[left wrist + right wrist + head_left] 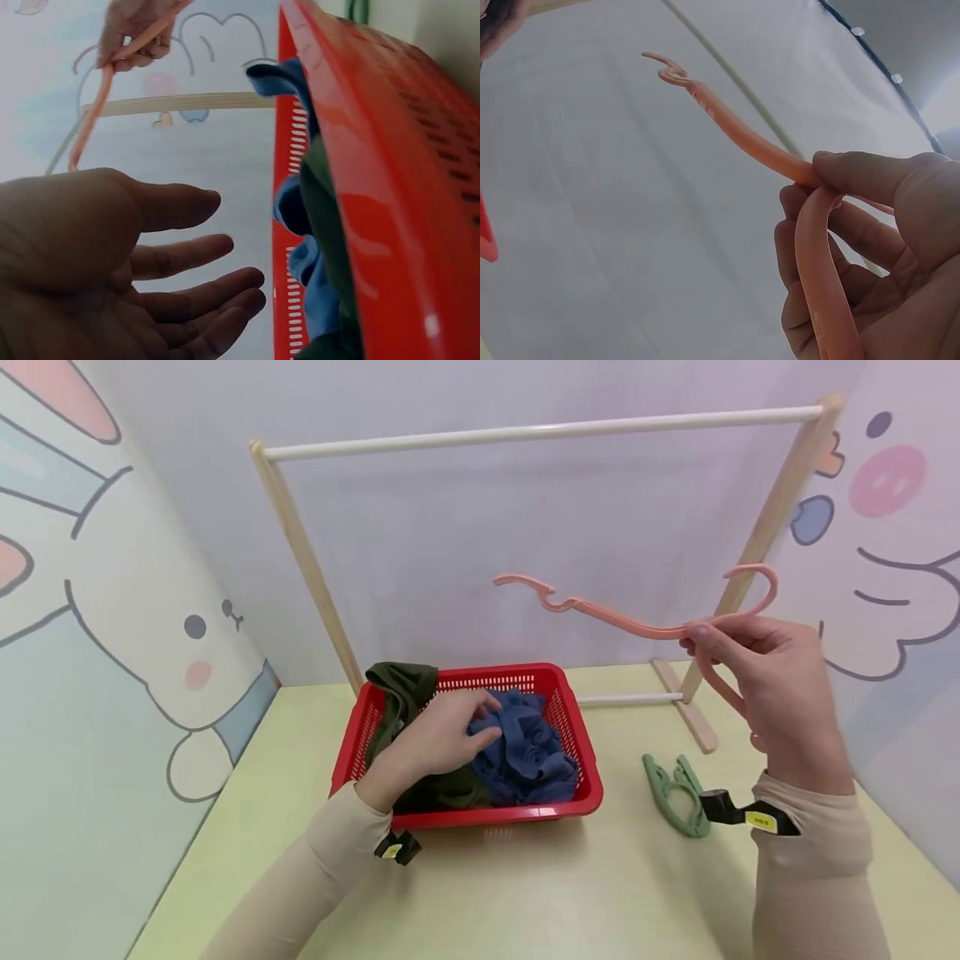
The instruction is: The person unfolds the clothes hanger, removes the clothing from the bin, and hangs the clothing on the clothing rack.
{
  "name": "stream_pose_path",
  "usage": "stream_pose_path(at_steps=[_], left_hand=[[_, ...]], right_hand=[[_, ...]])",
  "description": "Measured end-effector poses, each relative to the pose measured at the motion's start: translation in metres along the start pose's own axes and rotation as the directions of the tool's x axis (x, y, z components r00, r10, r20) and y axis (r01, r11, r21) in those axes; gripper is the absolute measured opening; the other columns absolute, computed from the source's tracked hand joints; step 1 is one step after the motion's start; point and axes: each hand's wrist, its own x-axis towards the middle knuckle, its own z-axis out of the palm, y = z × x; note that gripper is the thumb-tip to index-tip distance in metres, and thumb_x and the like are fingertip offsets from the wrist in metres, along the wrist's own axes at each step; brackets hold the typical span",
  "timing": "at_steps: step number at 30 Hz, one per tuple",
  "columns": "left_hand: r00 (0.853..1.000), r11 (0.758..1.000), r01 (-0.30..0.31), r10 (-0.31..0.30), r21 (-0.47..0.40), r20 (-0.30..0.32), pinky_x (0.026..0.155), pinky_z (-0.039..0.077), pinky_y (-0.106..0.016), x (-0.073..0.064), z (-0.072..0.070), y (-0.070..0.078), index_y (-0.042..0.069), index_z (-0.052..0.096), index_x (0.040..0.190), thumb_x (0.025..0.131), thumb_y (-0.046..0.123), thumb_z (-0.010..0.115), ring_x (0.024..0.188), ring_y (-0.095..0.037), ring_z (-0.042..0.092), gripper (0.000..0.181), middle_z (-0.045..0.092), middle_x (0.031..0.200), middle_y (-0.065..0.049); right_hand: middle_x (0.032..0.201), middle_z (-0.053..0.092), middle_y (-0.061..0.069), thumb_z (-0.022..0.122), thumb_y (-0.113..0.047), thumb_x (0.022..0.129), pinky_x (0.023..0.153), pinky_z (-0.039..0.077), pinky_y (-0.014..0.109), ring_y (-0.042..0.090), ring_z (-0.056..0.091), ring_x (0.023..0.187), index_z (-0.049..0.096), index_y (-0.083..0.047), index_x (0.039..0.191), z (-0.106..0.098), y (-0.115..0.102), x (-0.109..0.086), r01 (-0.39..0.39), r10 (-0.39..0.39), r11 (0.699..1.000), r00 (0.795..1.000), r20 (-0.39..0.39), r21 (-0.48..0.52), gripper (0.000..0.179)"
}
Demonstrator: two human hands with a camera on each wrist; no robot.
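My right hand [780, 685] pinches a pink clothes hanger [615, 620] near its middle, up in the air right of the basket. One arm of the hanger points left and its hook curves up; the other arm slants down past the palm. In the right wrist view, thumb and fingers grip the hanger [757, 142] at its joint. Over the red basket [495, 814] hovers my left hand [446, 731], fingers loosely bent and holding nothing. Below it in the basket lie crumpled blue cloth [528, 747] and dark green cloth [405, 689], the green draped over the back left rim.
A folded green hanger [678, 797] lies on the pale yellow table [525, 893], right of the basket. Behind stands a rack with wooden posts [307, 568] and a white top bar [540, 433]. Walls with cartoon animals close in both sides.
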Motion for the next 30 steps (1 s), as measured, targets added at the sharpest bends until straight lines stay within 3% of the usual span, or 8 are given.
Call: stream_pose_path(at_steps=[6,13,17,22,25,30], left_hand=[[0.996,0.998,0.023,-0.028,0.063,0.088,0.114,0.055,-0.052,0.014,0.006,-0.01,0.004,0.072,0.141,0.108,0.016,0.075,0.133,-0.035,0.068,0.035,0.072,0.142,-0.015],[0.986,0.995,0.014,-0.03,0.098,0.162,0.11,0.058,-0.048,0.04,0.006,-0.007,0.009,0.075,0.141,0.106,0.013,0.076,0.127,-0.032,0.07,0.035,0.075,0.138,-0.014],[0.985,0.994,0.006,-0.024,0.105,0.169,0.11,0.059,-0.047,0.051,0.003,-0.013,0.009,0.077,0.139,0.105,0.004,0.072,0.127,-0.032,0.07,0.035,0.074,0.139,-0.014],[0.984,0.992,0.027,-0.048,0.127,0.169,0.113,0.057,-0.045,0.061,0.006,-0.022,0.01,0.077,0.141,0.107,0.01,0.073,0.127,-0.029,0.069,0.034,0.072,0.146,-0.012],[0.984,0.992,0.049,-0.068,0.115,0.163,0.107,0.058,-0.043,0.065,0.008,-0.023,0.01,0.077,0.141,0.109,0.013,0.07,0.117,-0.028,0.069,0.033,0.072,0.147,-0.011],[0.983,0.992,0.088,-0.102,0.094,0.151,0.086,0.055,-0.035,0.073,0.008,-0.022,0.011,0.08,0.135,0.111,0.011,0.064,0.098,-0.025,0.066,0.029,0.075,0.141,-0.011]], right_hand=[[0.101,0.085,0.008,0.09,-0.016,0.097,0.094,0.052,0.021,0.018,0.073,0.102,0.079,0.009,0.124,0.001,0.002,0.002,-0.025,0.025,1.0,1.0,0.018,0.011,0.038],[0.097,0.085,0.007,0.089,-0.016,0.098,0.095,0.048,0.021,0.018,0.071,0.105,0.08,0.009,0.123,-0.003,0.002,0.001,-0.001,0.001,1.0,1.0,0.007,-0.003,0.037],[0.098,0.085,0.008,0.089,-0.015,0.098,0.095,0.048,0.021,0.018,0.072,0.103,0.079,0.01,0.123,-0.003,0.001,0.001,0.005,-0.005,1.0,1.0,0.012,0.004,0.037],[0.1,0.085,0.008,0.089,-0.016,0.098,0.095,0.048,0.023,0.019,0.072,0.105,0.079,0.01,0.124,-0.002,0.001,0.001,-0.01,0.01,1.0,1.0,0.022,0.007,0.038],[0.101,0.085,0.007,0.088,-0.017,0.098,0.095,0.048,0.023,0.019,0.072,0.106,0.079,0.009,0.126,-0.001,0.002,0.001,-0.018,0.018,1.0,0.999,0.027,-0.001,0.039],[0.102,0.085,0.006,0.088,-0.019,0.099,0.097,0.045,0.022,0.018,0.071,0.105,0.079,0.007,0.127,-0.001,0.002,0.001,-0.016,0.017,0.999,0.999,0.029,-0.038,0.039]])
